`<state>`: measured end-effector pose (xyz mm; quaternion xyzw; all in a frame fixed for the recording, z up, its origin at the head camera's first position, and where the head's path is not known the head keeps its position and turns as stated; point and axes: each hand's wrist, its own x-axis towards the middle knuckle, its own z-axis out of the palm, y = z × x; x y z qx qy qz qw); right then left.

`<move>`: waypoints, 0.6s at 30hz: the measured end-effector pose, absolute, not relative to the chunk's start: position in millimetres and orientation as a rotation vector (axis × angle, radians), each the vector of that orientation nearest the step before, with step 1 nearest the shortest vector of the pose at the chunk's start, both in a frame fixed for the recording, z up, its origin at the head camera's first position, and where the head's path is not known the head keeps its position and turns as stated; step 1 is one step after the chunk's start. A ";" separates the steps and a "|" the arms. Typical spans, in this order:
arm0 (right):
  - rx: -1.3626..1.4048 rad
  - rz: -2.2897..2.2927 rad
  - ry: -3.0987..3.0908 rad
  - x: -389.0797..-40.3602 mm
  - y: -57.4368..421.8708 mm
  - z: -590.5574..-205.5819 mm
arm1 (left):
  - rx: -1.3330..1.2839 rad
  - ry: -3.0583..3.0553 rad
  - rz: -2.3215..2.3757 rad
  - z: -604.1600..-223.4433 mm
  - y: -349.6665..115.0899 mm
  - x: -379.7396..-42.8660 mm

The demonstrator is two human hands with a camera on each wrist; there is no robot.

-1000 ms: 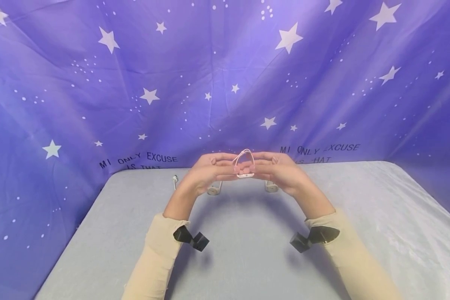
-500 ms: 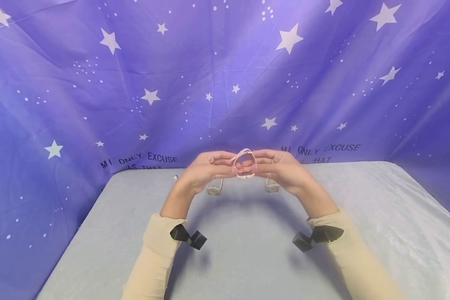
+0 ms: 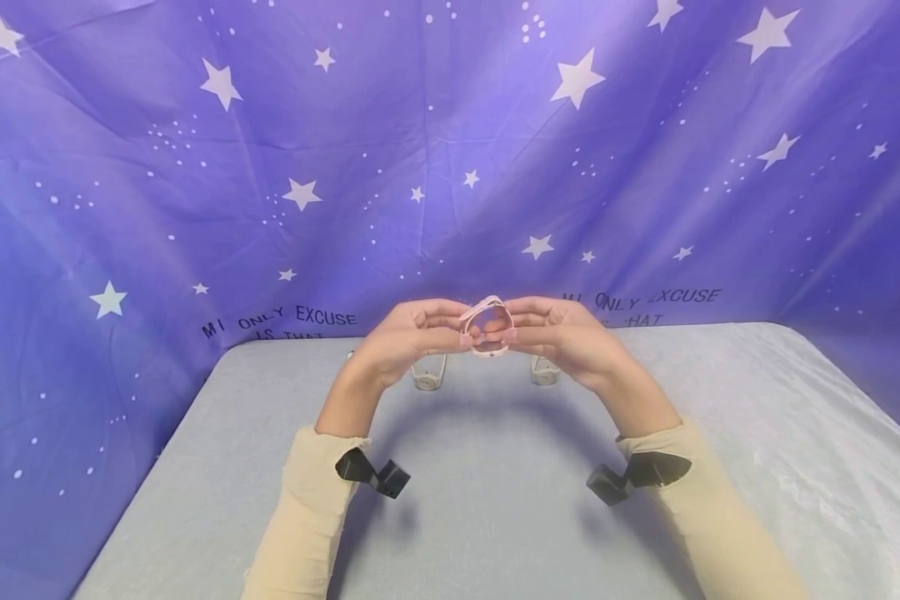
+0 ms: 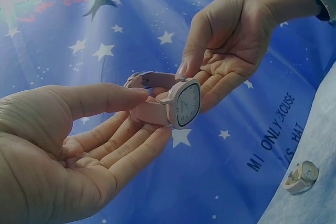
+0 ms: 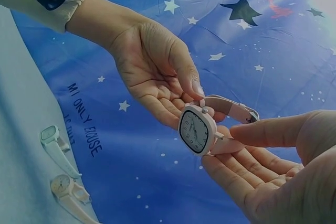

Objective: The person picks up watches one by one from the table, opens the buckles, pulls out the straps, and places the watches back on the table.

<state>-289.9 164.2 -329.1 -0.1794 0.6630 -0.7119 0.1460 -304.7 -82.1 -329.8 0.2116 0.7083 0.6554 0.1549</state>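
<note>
1. Above the far part of the table (image 3: 495, 517), clear of its surface, a pink watch (image 5: 197, 132) is held up between 2 hands.
2. Left hand (image 3: 408, 337): grasps the pink watch from its side, thumb pressed to it, fingers reaching beneath. Grip is a light pinch, not clenched.
3. Right hand (image 3: 562, 337): same grasp, mirrored; in the right wrist view the thumb tip meets the strap, with fingers extended below it.
4. Pink watch: rounded-square case, pale dial with dark border. Strap bends into a loop; cannot tell whether the buckle is fastened. In the head view the case forms the near, lower side of the loop.
5. On the table, head view: 1 left pale watch (image 3: 427, 382) and 1 right pale watch (image 3: 546, 376), well apart, each partly hidden by the nearer hand.
6. Right wrist view: a square-dial watch (image 5: 50, 134) lies near a round-dial watch (image 5: 61, 184) at the table edge.
7. Cream sleeves (image 3: 292, 508) cover both forearms; a small black device (image 3: 392, 479) sits at each cuff.
8. Behind the table: purple-blue curtain (image 3: 450, 100), white stars, dark lettering (image 3: 326, 315) low down.
</note>
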 end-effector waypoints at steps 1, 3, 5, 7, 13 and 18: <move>-0.520 -2.048 1.913 -289.6 164.3 -328.8 | 0.608 2.035 1.874 -329.7 -82.0 -304.6; -0.521 -2.038 1.929 -289.3 164.4 -328.6 | 0.615 2.049 1.868 -329.6 -81.8 -304.4; -0.516 -2.026 1.953 -288.7 163.8 -328.6 | 0.631 2.064 1.866 -330.3 -81.9 -304.1; -0.510 -2.008 1.986 -288.0 163.2 -328.5 | 0.657 2.073 1.872 -331.3 -82.0 -304.2; -0.547 -1.976 2.109 -286.7 162.4 -327.9 | 0.736 2.086 1.907 -332.5 -78.2 -302.9; -0.633 -1.996 2.148 -287.6 163.5 -327.4 | 0.824 2.130 1.907 -330.5 -75.6 -300.9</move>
